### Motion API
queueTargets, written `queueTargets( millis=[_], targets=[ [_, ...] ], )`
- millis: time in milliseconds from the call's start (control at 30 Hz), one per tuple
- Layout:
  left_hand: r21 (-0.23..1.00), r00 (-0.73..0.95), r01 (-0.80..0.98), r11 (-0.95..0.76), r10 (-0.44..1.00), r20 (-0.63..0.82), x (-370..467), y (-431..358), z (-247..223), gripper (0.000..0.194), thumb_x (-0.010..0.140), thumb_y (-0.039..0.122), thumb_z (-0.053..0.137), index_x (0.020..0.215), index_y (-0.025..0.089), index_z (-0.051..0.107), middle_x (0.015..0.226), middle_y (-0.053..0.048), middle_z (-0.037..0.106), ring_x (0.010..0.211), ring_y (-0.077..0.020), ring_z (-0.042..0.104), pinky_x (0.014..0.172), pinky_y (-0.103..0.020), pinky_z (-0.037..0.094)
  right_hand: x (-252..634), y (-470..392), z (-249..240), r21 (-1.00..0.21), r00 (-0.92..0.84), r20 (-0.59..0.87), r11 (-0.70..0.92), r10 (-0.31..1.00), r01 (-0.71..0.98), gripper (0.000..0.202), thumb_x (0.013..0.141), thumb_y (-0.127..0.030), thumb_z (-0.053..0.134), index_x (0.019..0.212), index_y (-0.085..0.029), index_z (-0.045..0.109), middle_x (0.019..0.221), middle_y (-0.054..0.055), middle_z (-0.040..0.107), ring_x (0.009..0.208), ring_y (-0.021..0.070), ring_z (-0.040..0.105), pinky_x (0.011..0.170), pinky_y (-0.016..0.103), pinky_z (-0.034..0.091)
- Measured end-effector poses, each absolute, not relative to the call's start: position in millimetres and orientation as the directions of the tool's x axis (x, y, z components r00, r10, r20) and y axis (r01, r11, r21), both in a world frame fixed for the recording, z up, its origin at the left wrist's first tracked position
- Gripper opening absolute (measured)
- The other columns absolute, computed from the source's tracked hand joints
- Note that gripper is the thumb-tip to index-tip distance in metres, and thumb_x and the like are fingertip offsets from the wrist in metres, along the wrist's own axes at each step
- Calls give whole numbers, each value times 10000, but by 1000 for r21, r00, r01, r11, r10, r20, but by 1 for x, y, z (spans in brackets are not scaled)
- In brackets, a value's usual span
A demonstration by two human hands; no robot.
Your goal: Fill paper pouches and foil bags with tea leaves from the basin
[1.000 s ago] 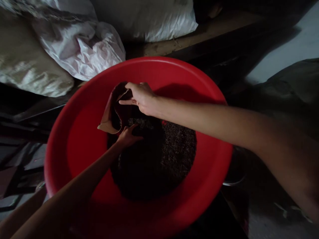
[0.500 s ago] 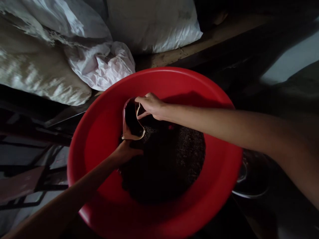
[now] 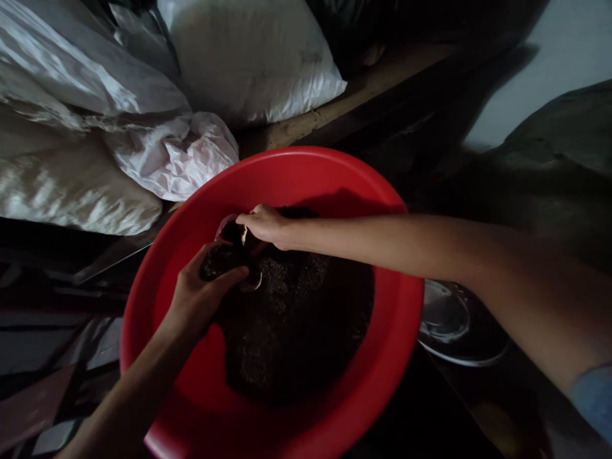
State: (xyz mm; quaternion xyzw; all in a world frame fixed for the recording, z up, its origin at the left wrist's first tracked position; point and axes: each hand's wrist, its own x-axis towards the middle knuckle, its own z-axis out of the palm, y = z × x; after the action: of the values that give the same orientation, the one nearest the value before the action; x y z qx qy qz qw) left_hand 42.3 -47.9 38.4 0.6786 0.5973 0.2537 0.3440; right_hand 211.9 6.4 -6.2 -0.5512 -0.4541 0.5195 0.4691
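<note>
A wide red basin (image 3: pixel 310 162) holds a heap of dark, crumbly loose material (image 3: pixel 296 331), too dim to name more exactly. My right hand (image 3: pixel 265 226) grips the pale rim of a small pinkish bag (image 3: pixel 226 223) at the basin's left side. The bag's mouth faces me and its lower part is hidden. Cupped beside that mouth, my left hand (image 3: pixel 201 280) has its thumb and fingers curled around a clump of the dark material.
White sacks (image 3: pixel 253 57) and a crumpled white plastic bag (image 3: pixel 191 159) lie behind the basin, on the left. A dark round vessel with a shiny rim (image 3: pixel 459 325) stands to the basin's right, under my right forearm. Dark framework (image 3: pixel 52 363) shows at left.
My left hand has come from beneath the bag to its mouth, now with dark material in it. The bag sits lower. My right hand keeps its hold; the view has shifted.
</note>
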Motion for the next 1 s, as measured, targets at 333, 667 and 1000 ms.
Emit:
queueTargets(
  millis=[333, 667, 1000],
  targets=[
    [259, 329, 867, -427, 878, 347, 58, 12, 11, 541, 770, 339, 742, 1301, 239, 727, 1356, -121, 670, 1228, -382, 664, 1094, -534, 535, 239, 23, 3, -902, 37, 80, 57, 996, 429, 354, 924, -147, 544, 576, -198, 516, 523, 14, 488, 552, 137, 480, 551, 294, 366],
    [262, 369, 885, -384, 923, 107, 74, 29, 12, 693, 725, 348, 773, 1391, 221, 627, 1253, -114, 733, 1137, -372, 707, 949, -453, 584, 226, 21, -16, -994, 70, -87, -82, 994, -65, 254, 856, -114, 590, 620, -202, 556, 651, 48, 628, 628, 177, 635, 635, 307, 544],
    [223, 460, 860, -459, 886, 49, 51, 81, 68, 486, 770, 381, 731, 1233, 237, 770, 1132, -39, 797, 1061, -322, 732, 965, -402, 563, 243, 24, 8, -974, 29, -6, 1, 1000, -227, 225, 980, -205, 532, 758, -193, 570, 646, 2, 627, 527, 118, 593, 506, 227, 502]
  ],
)
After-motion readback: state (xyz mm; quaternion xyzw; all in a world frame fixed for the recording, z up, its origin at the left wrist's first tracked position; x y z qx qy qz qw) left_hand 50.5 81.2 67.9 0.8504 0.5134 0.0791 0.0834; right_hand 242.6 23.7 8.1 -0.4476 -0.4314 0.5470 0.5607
